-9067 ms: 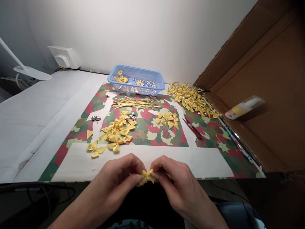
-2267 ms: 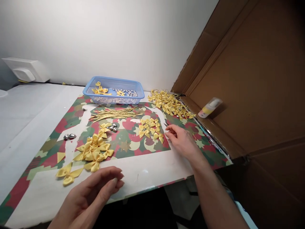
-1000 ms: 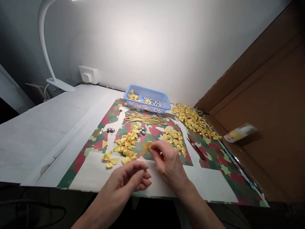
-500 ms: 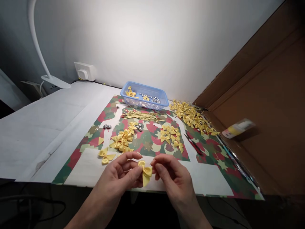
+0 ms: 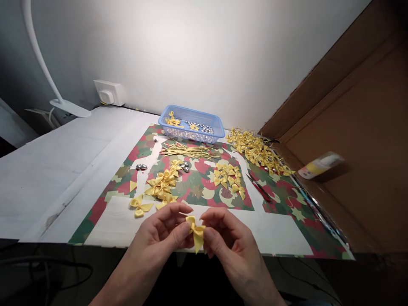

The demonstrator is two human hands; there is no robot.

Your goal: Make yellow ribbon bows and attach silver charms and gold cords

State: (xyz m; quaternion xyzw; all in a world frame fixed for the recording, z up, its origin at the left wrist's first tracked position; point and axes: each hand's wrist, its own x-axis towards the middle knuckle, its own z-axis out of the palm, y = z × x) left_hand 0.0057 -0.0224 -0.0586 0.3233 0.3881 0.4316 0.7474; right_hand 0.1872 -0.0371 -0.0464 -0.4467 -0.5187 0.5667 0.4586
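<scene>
A yellow ribbon bow [image 5: 197, 233] is held up between my two hands, just over the table's front edge. My left hand [image 5: 165, 233] pinches its left loop between thumb and fingers. On the other side, the thumb and fingertips of my right hand [image 5: 228, 238] close on the right loop. Beyond my left hand lies a loose pile of yellow bows [image 5: 163, 183], with a separate bow [image 5: 139, 206] to its left. A smaller group of bows [image 5: 228, 175] rests ahead of my right hand. Silver bells [image 5: 185, 167] sit beside the pile.
A blue basket [image 5: 191, 111] holding bows and silver beads stands by the wall. In front of it lie gold twist ties [image 5: 189, 150]. Finished-looking bows with ties [image 5: 255, 148] heap at back right, near red-handled scissors [image 5: 259, 189]. A bottle [image 5: 320, 165] and lamp [image 5: 68, 107] flank the table.
My right thumb and fingers have come in onto the bow's right loop; earlier they were at its edge. The bow has turned slightly. The view has shifted a little.
</scene>
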